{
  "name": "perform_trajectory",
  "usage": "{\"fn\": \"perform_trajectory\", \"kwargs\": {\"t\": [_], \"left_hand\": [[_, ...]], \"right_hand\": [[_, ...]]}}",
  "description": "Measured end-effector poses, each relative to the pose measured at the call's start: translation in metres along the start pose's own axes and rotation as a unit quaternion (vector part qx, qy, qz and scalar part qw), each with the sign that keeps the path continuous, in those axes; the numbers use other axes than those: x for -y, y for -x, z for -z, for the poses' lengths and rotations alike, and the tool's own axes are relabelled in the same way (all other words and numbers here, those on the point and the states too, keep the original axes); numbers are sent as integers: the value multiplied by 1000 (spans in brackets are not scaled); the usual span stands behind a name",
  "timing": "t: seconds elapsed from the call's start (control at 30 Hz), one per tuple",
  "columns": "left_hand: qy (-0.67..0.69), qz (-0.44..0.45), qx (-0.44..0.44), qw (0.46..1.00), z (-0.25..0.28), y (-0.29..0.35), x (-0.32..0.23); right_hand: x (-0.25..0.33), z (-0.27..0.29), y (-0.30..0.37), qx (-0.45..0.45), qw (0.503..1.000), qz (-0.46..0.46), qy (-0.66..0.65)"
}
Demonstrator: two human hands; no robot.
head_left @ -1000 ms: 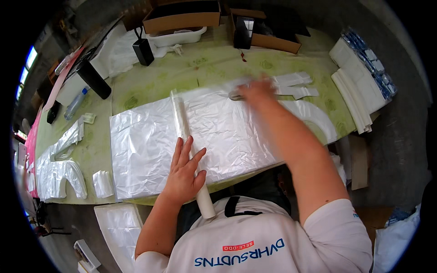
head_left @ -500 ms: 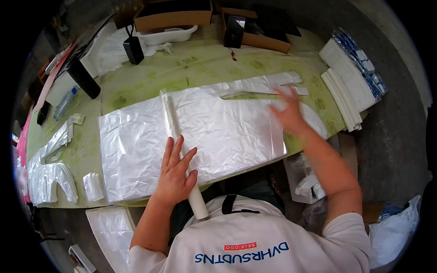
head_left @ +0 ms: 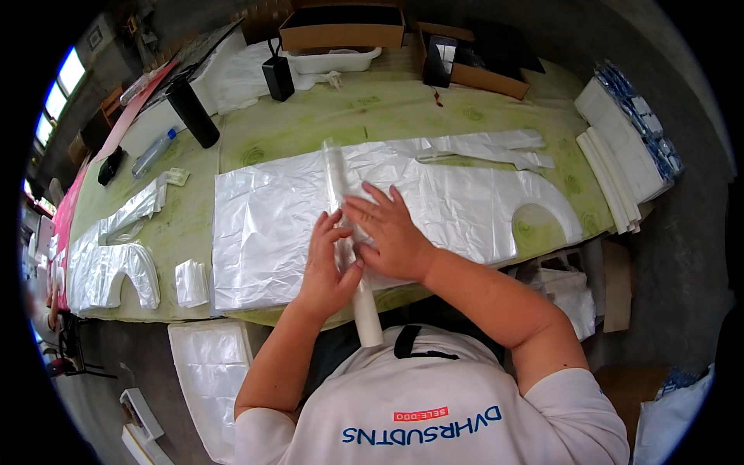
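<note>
A large thin white plastic sheet [head_left: 263, 232] lies wrinkled on the table, with a rounded cut-out at its right end and long strips along its far edge. A pale tube [head_left: 367, 316], looking wrapped in clear film at its far part, lies across the sheet and juts past the table's near edge toward my shirt. My left hand [head_left: 327, 267] rests on the tube's left side, fingers apart and slightly bent, thumb over it. From the right, my right hand [head_left: 394, 239] lies beside and partly over the tube, fingers stretched out. The palms' undersides are hidden.
Folded plastic pieces [head_left: 116, 267] and a small folded bundle [head_left: 191, 284] lie left. Behind stand a bottle [head_left: 153, 153], a black cylinder [head_left: 192, 113], a black block [head_left: 277, 79] and cardboard boxes [head_left: 341, 36]. White rolls [head_left: 608, 180] and blue packets [head_left: 635, 116] sit at right.
My right hand has come left from the sheet's right end to the tube. The sheet's right end now lies flat, its curved cut-out showing. My left hand's fingers are more bent.
</note>
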State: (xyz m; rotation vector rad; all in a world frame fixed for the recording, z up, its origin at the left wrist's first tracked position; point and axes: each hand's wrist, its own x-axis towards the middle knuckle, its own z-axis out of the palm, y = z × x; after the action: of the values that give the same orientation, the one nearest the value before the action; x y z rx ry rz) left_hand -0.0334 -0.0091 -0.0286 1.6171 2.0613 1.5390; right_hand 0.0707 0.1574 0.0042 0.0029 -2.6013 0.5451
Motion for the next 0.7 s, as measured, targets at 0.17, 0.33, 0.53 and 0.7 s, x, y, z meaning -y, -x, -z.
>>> {"fn": "perform_trajectory", "kwargs": {"t": [0.17,0.33,0.53,0.7], "left_hand": [[17,-126,-69,990,23,-14,-26],[-70,-56,219,972,33,-42,-39],[-169,-28,79,982,73,1,10],[-230,-39,-25,972,88,15,-25]], "right_hand": [[27,6,21,67,993,61,-69],[41,-8,28,99,982,36,-155],[51,22,80,-15,989,54,-134],[55,22,116,-31,982,20,-188]]}}
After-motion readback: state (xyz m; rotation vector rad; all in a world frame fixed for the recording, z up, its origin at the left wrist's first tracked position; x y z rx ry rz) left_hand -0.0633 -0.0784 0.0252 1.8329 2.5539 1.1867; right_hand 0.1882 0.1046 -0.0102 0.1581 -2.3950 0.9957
